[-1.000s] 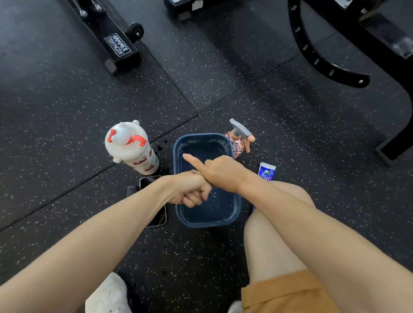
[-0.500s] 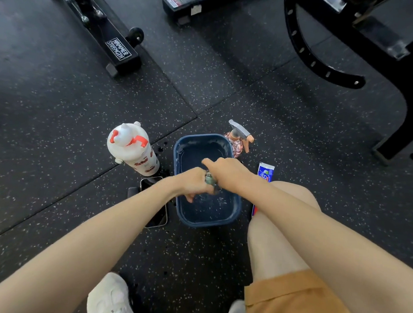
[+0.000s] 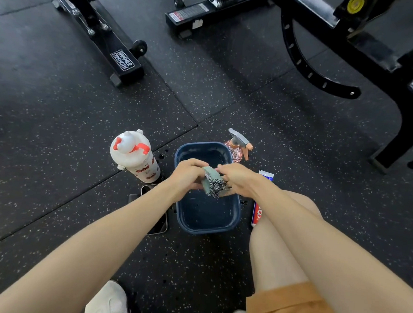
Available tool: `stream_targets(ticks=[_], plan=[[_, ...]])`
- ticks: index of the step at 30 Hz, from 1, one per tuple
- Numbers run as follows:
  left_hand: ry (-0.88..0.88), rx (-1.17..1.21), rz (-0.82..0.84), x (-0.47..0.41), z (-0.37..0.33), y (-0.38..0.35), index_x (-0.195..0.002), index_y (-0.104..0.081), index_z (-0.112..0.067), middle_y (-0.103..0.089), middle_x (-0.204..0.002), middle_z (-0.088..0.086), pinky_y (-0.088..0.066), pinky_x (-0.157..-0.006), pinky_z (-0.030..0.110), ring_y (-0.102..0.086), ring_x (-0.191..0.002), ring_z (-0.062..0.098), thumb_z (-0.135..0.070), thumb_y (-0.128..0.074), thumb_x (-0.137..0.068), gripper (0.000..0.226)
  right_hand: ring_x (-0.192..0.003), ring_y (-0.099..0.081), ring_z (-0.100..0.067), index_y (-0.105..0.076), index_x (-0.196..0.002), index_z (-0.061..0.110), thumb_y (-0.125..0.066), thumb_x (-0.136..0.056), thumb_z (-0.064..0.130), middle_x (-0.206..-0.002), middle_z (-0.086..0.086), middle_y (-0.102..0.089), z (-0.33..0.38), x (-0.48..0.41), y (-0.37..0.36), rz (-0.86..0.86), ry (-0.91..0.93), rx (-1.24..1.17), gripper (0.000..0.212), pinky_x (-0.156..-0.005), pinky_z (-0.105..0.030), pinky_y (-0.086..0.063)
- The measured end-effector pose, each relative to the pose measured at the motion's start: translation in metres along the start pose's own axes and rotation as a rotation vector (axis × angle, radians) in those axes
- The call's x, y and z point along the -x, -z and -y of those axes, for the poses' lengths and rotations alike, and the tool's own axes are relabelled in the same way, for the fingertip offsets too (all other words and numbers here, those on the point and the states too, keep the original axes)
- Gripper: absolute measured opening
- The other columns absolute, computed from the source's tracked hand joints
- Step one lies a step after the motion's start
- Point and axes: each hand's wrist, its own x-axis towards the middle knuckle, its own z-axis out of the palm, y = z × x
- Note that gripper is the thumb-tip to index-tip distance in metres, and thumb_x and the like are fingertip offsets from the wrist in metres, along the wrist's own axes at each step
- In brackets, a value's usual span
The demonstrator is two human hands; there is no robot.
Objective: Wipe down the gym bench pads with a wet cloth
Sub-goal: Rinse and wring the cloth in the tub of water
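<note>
A small wet cloth [image 3: 212, 182], pale green with a black-and-white checked part, hangs bunched over a dark blue basin [image 3: 207, 227] of water on the floor. My left hand [image 3: 188, 176] grips its left end and my right hand [image 3: 237, 180] grips its right end, both just above the basin's far half. No bench pad shows in this view; only black bench frames [image 3: 124, 63] stand at the top.
A white bottle with red trim [image 3: 134, 156] stands left of the basin. A phone [image 3: 156, 225] lies under my left forearm. A spray bottle [image 3: 238, 144] stands behind the basin, a tube [image 3: 257, 211] lies by my right knee. More black gym frame [image 3: 322, 81] crosses the upper right.
My hands, pressed together around the hidden cloth a second ago, have drawn apart. The cloth now shows between them, held over the basin.
</note>
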Motion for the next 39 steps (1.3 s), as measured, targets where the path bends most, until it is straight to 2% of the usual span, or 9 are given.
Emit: stream_targets(ticks=[4, 9, 12, 15, 23, 28, 31, 35, 39], plan=[[-0.266, -0.56, -0.088, -0.002, 0.001, -0.009, -0.101, -0.064, -0.016, -0.064, -0.108, 0.005, -0.046, -0.08, 0.024, -0.06, -0.098, 0.019, 0.004, -0.057, -0.078, 0.031, -0.09, -0.066, -0.031, -0.058, -0.119, 0.001, -0.035, -0.099, 0.003, -0.108, -0.022, -0.066, -0.001, -0.003, -0.019, -0.078, 0.022, 0.217, 0.031, -0.067, -0.039, -0.058], [-0.158, -0.549, -0.137, -0.006, 0.003, -0.004, -0.126, -0.051, -0.012, -0.054, -0.122, 0.012, -0.042, -0.085, 0.023, -0.055, -0.107, 0.024, -0.01, -0.054, -0.09, 0.035, -0.097, -0.065, -0.033, -0.059, -0.114, -0.002, -0.033, -0.083, -0.012, -0.107, -0.022, -0.065, 0.001, -0.01, -0.018, -0.051, -0.048, 0.117, 0.041, -0.086, -0.049, -0.055], [0.041, -0.356, -0.07, 0.0, -0.002, -0.004, -0.12, -0.047, -0.013, -0.06, -0.11, 0.013, -0.058, -0.067, 0.035, -0.063, -0.083, 0.025, -0.027, -0.044, -0.099, 0.025, -0.087, -0.061, -0.023, -0.06, -0.112, 0.01, -0.042, -0.087, 0.0, -0.097, -0.013, -0.062, 0.005, -0.006, -0.013, 0.039, -0.052, 0.025, 0.032, -0.076, -0.041, -0.058], [0.096, -0.292, 0.018, 0.003, -0.011, -0.002, -0.102, -0.055, -0.013, -0.064, -0.097, 0.015, -0.055, -0.053, 0.031, -0.062, -0.069, 0.022, -0.024, -0.045, -0.099, 0.016, -0.093, -0.064, -0.021, -0.057, -0.121, 0.009, -0.052, -0.091, 0.007, -0.106, -0.012, -0.065, 0.005, -0.01, -0.009, 0.061, -0.085, 0.12, 0.031, -0.07, -0.034, -0.058], [-0.024, -0.495, -0.024, -0.015, -0.04, -0.004, -0.082, -0.055, -0.015, -0.056, -0.081, 0.004, -0.041, -0.064, 0.03, -0.051, -0.073, 0.019, -0.055, -0.046, -0.092, 0.042, -0.06, -0.051, -0.012, -0.055, -0.092, 0.012, -0.058, -0.093, 0.013, -0.07, -0.004, -0.055, 0.013, -0.013, -0.017, 0.084, -0.111, -0.017, 0.003, -0.047, -0.02, -0.039], [-0.079, -0.616, 0.012, -0.011, -0.061, 0.007, -0.088, -0.067, -0.01, -0.063, -0.084, 0.007, -0.04, -0.069, 0.027, -0.055, -0.08, 0.021, -0.038, -0.051, -0.095, 0.033, -0.048, -0.045, -0.01, -0.054, -0.096, 0.011, -0.051, -0.095, 0.014, -0.065, -0.007, -0.058, 0.034, -0.003, -0.021, 0.121, -0.077, -0.029, 0.004, -0.039, -0.018, -0.03], [-0.076, -0.664, 0.035, 0.0, -0.076, 0.02, -0.091, -0.07, -0.014, -0.068, -0.091, 0.007, -0.048, -0.076, 0.031, -0.062, -0.088, 0.022, -0.036, -0.052, -0.095, 0.029, -0.06, -0.056, -0.011, -0.055, -0.105, 0.012, -0.056, -0.094, 0.012, -0.072, -0.005, -0.062, 0.046, 0.019, -0.022, 0.173, -0.033, -0.01, 0.011, -0.05, -0.021, -0.041], [-0.1, -0.64, 0.003, 0.021, -0.121, 0.04, -0.099, -0.071, -0.016, -0.07, -0.101, 0.006, -0.046, -0.082, 0.027, -0.063, -0.095, 0.02, -0.025, -0.063, -0.089, 0.016, -0.081, -0.066, -0.016, -0.056, -0.11, 0.015, -0.057, -0.095, 0.014, -0.093, -0.007, -0.065, 0.075, 0.056, -0.017, 0.172, 0.038, -0.229, 0.015, -0.072, -0.031, -0.057], [-0.097, -0.571, -0.071, 0.048, -0.177, 0.056, -0.106, -0.07, -0.014, -0.066, -0.112, 0.007, -0.044, -0.084, 0.024, -0.059, -0.103, 0.021, -0.004, -0.057, -0.085, 0.027, -0.086, -0.067, -0.027, -0.05, -0.115, 0.004, -0.056, -0.095, 0.009, -0.095, -0.014, -0.07, 0.121, 0.086, -0.017, 0.001, 0.102, -0.541, 0.022, -0.067, -0.038, -0.06]])
